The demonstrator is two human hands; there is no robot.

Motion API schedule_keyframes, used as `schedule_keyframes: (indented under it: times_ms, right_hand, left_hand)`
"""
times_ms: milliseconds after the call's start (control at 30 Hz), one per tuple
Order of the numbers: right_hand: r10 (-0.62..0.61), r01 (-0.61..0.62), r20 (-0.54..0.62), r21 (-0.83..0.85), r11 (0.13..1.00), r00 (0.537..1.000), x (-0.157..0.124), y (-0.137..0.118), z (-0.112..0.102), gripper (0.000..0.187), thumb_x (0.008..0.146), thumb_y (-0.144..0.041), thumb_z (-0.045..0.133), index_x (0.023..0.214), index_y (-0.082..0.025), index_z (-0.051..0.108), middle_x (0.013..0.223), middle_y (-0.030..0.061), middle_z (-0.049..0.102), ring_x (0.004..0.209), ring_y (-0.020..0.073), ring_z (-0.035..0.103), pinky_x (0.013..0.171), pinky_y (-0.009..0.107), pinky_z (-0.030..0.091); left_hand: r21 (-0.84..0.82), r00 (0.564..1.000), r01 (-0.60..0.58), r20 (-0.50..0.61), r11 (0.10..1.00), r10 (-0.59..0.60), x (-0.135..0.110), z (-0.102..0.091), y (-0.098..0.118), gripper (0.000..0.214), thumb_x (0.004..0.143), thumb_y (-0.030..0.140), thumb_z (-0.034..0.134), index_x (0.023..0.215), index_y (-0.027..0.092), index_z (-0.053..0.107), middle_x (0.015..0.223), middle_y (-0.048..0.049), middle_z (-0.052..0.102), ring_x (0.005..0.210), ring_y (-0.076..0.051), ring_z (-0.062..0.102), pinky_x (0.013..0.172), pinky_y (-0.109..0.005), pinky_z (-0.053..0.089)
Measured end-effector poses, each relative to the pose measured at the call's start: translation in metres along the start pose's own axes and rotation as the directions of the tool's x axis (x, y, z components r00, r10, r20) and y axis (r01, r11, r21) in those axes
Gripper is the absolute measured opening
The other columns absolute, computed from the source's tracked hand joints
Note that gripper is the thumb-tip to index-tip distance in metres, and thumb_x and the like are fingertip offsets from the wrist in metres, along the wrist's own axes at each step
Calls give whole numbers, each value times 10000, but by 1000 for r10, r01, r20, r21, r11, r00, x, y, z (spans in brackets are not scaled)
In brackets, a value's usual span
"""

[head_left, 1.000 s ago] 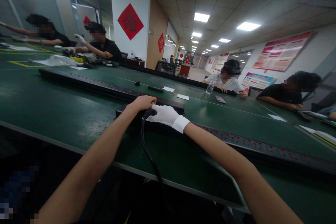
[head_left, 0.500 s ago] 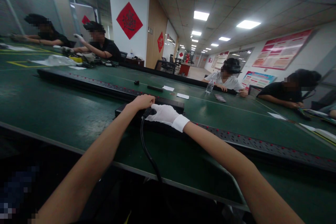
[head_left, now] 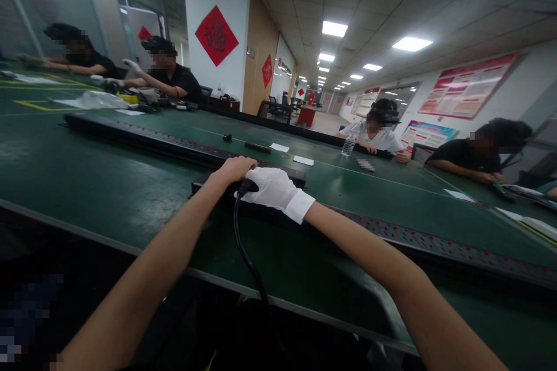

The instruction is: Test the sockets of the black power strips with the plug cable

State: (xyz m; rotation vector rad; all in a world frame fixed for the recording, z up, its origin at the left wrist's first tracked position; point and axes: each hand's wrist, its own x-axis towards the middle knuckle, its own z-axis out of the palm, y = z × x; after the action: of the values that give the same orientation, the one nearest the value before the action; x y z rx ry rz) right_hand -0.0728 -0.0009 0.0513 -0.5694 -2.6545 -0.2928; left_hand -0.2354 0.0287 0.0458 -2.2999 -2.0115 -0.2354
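Observation:
My bare left hand (head_left: 235,169) lies over a black box (head_left: 201,184) on the green table, its fingers curled over the far side and mostly hidden. Pressed close beside it, my right hand (head_left: 274,188) wears a white glove and is closed around a black cable plug (head_left: 249,186). The plug is at the box; whether it sits in a socket cannot be made out. From it a thick black cable (head_left: 238,237) drops over the table's near edge. Two long black strips with red dots lie by the box, a left strip (head_left: 143,138) and a right strip (head_left: 418,239).
Beyond my hands lie a small black piece (head_left: 227,138), a dark bar (head_left: 257,147), white papers (head_left: 303,160) and a clear bottle (head_left: 348,145). A plastic bag (head_left: 98,99) is at the left. Several people sit around the table (head_left: 143,185).
My right hand has tilted slightly, its knuckles a little higher, still around the plug. My left hand stays almost where it was. The view has shifted very slightly.

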Motion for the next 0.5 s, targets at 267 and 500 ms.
schedule_keyframes:
  times_ms: [267, 500]
  right_hand:
    - [101, -101, 57, -15, 995, 993, 4, -4, 5, 418, 763, -575, 490, 940, -208, 585, 978, 63, 633, 871, 212, 592, 709, 287, 422]
    - [417, -409, -72, 109, 906, 906, 5, 4, 5, 380, 824, -529, 413, 861, -203, 603, 869, 44, 655, 815, 186, 604, 693, 261, 435]
  left_hand:
    - [-11, 1000, 11, 1, 1000, -11, 0, -2, 1, 252, 726, 272, 487, 947, 255, 606, 1029, -58, 633, 931, -235, 585, 789, -343, 427]
    - [51, 999, 54, -3, 997, -54, 0, -2, 2, 290, 723, 349, 498, 974, 247, 601, 998, -88, 641, 920, -261, 590, 774, -344, 433]
